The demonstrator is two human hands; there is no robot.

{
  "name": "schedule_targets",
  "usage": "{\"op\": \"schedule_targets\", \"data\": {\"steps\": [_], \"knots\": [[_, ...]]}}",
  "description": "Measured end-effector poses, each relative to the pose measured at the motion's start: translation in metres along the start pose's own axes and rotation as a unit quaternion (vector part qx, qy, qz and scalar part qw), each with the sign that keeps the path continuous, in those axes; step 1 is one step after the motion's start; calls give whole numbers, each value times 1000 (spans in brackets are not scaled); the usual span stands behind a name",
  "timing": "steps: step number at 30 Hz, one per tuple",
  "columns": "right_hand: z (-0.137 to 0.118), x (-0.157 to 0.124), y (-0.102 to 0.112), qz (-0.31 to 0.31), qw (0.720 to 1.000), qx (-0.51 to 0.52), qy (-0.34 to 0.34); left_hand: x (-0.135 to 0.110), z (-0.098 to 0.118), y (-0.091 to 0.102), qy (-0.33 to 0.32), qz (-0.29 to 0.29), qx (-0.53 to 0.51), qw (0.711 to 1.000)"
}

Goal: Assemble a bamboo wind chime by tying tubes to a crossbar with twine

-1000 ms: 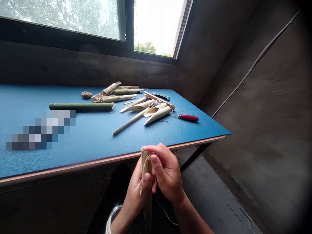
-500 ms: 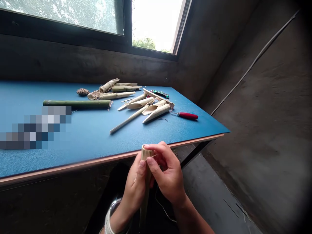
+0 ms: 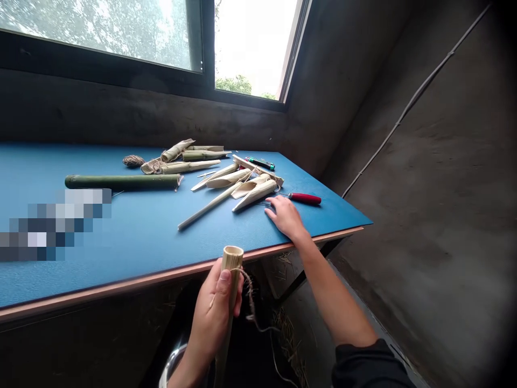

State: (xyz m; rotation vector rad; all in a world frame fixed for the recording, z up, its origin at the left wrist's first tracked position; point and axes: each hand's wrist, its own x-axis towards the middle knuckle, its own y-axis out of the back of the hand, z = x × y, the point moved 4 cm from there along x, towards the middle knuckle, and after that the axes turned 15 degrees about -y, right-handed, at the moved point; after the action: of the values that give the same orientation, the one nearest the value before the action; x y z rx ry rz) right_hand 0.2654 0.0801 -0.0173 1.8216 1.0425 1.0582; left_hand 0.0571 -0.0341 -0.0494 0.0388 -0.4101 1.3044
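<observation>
My left hand (image 3: 216,304) is wrapped round an upright bamboo tube (image 3: 233,258), its hollow top end facing up in front of the table edge. Twine (image 3: 251,296) is looped about the tube below its rim, and a loose end hangs down to the right. Over the table, my right hand (image 3: 285,215) reaches forward with fingers apart, its fingertips beside a thin dark wire-like piece (image 3: 264,203). Just beyond that hand lies a red-handled tool (image 3: 306,199). A pointed bamboo piece (image 3: 255,195) rests left of the fingertips.
Several cut bamboo pieces (image 3: 220,178) lie on the blue table (image 3: 133,231). A green bamboo length (image 3: 123,182), a ball of twine (image 3: 133,161) and a green-and-black cutter (image 3: 260,163) lie farther back. A blurred patch covers the left side. Bamboo shavings (image 3: 291,334) litter the floor.
My right hand has left the tube and twine and moved forward and up onto the table by the red-handled tool. My left hand still grips the tube; the twine now hangs free.
</observation>
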Motion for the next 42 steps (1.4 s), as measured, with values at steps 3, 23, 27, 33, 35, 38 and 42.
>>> {"op": "schedule_targets", "data": {"steps": [3,23,27,33,35,38,42], "knots": [[-3,10,-8,-14,999,-32,2,0,-1,2,7,7,-1,1000],[-53,-176,34,175,926,290,165,-2,-2,11,34,37,-61,997],[-53,-177,39,227,920,270,171,-4,1,14,22,57,-46,997],[-57,-186,40,288,908,251,171,-6,3,11,10,48,-40,998],[-58,-186,39,285,913,238,170,-6,4,9,7,43,-42,998],[-58,-185,39,288,914,232,167,-7,5,9,4,41,-43,998],[-57,-185,38,290,912,237,169,-8,5,9,9,44,-42,998]]}}
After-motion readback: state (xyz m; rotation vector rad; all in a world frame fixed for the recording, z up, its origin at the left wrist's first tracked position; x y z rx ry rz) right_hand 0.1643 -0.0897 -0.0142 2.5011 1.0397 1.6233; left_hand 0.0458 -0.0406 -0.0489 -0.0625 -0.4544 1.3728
